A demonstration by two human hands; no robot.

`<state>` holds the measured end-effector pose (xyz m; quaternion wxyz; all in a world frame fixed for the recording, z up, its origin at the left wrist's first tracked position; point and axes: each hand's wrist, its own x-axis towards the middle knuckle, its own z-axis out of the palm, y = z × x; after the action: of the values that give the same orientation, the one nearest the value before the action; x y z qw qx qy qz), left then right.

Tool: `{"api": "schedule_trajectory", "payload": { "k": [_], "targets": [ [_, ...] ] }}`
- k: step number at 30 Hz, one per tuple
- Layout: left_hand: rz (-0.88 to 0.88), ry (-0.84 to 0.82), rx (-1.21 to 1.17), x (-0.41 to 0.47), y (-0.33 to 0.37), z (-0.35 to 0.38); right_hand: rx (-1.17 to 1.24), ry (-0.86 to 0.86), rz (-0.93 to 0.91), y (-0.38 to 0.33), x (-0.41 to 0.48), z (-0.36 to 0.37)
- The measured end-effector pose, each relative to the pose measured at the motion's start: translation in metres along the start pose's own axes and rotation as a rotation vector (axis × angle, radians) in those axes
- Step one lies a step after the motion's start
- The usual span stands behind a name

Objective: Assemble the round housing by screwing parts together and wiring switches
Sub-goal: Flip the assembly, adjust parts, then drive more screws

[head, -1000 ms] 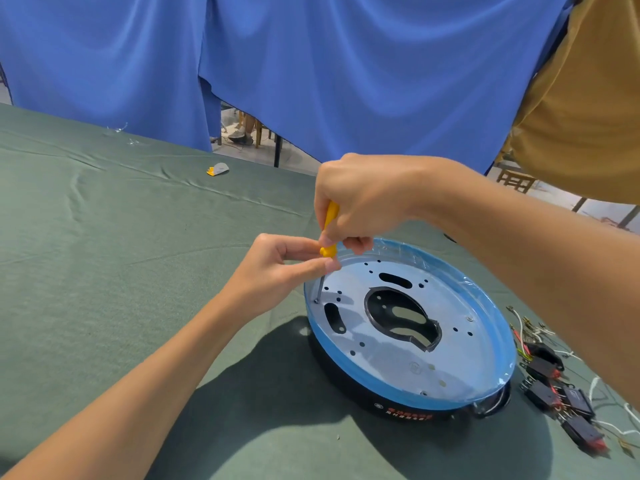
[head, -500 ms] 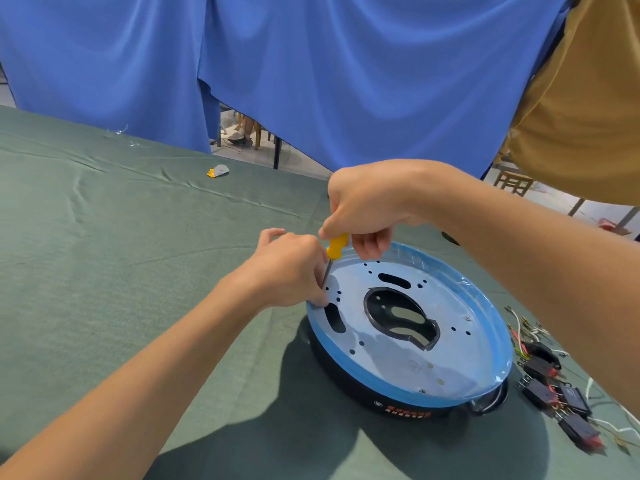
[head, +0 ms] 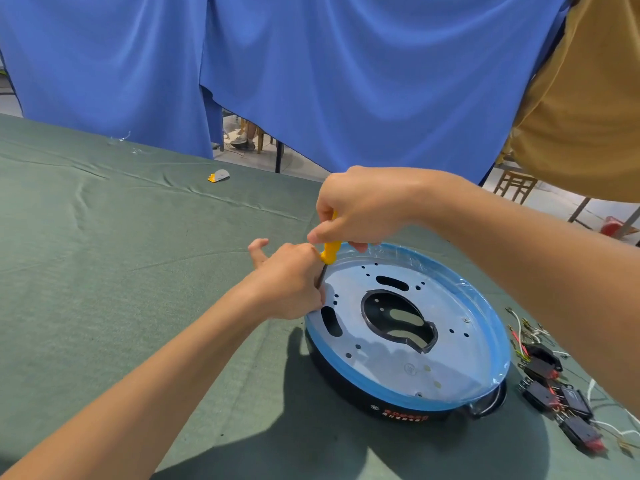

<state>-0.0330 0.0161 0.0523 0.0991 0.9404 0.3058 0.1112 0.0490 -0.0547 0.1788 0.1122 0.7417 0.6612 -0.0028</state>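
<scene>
Right hand (head: 360,209) fingers curled round yellow-handled screwdriver (head: 330,252), left hand (head: 287,284) pinches its shaft at left rim of round black housing with blue-edged silver plate (head: 391,362), centre-right of frame; black wired switches (head: 554,400) lower right

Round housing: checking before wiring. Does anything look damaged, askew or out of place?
Minor only: clear film is crinkled at the far rim of the round housing, and a yellow-grey scrap lies alone on the green cloth.

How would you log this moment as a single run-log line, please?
step: screwing | right hand: grips yellow screwdriver | left hand: at its shaft, by housing rim | switches: loose on cloth, right
</scene>
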Motion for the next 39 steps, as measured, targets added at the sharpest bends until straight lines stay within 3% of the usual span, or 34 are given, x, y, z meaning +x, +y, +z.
{"api": "schedule_trajectory", "payload": {
  "k": [5,10,18,25,39],
  "targets": [
    [0.007,0.07,0.119,-0.002,0.001,0.002,-0.015,0.041,-0.002,0.008,-0.006,-0.001],
    [0.057,0.159,0.276,-0.007,0.002,0.007,0.238,0.256,0.094,0.03,-0.017,-0.005],
    [-0.04,0.048,0.093,0.0,0.008,0.001,0.381,0.32,0.209,0.055,-0.03,0.03],
    [0.09,0.206,0.428,-0.018,0.018,0.0,0.463,0.401,0.158,0.054,-0.034,0.034],
    [-0.066,0.149,0.252,-0.015,0.014,0.007,0.583,0.336,-0.014,0.051,-0.038,0.036]
  ]
}}
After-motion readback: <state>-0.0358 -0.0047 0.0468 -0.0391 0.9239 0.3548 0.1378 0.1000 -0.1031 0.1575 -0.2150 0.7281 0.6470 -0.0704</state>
